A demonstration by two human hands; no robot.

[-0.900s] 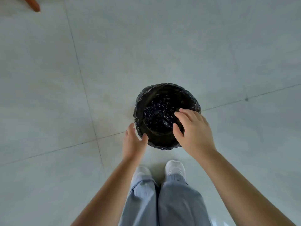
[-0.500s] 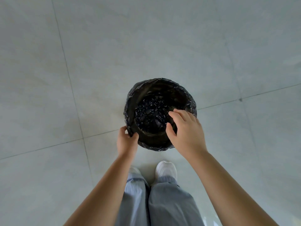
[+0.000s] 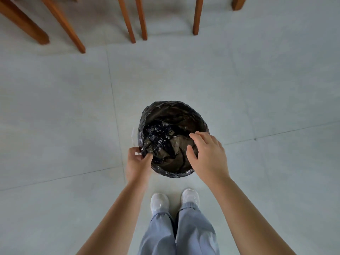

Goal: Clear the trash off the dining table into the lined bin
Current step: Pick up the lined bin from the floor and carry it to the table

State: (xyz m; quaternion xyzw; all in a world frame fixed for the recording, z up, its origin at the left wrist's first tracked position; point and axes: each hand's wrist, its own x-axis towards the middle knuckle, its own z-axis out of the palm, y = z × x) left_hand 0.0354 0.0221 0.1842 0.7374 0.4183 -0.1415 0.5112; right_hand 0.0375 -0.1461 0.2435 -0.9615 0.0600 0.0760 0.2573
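Note:
A round bin [image 3: 173,107] lined with a crinkled black plastic bag stands on the pale tiled floor in front of my feet. My left hand [image 3: 137,165] pinches the bag's edge at the bin's near-left rim, thumb inside and fingers outside. My right hand [image 3: 207,155] hovers over the near-right rim with fingers spread and curved, holding nothing. Inside the bin I see only crumpled black liner; no trash shows. The dining table's top is out of view.
Several brown wooden legs [image 3: 128,21] of table or chairs stand at the top of the view, beyond the bin. My white shoes [image 3: 159,202] and grey trousers are just behind the bin. Bare floor tiles lie left and right.
The view has tilted up, bringing the wooden legs into sight. My left hand has closed on the liner's edge at the rim; my right hand stays spread above the bin.

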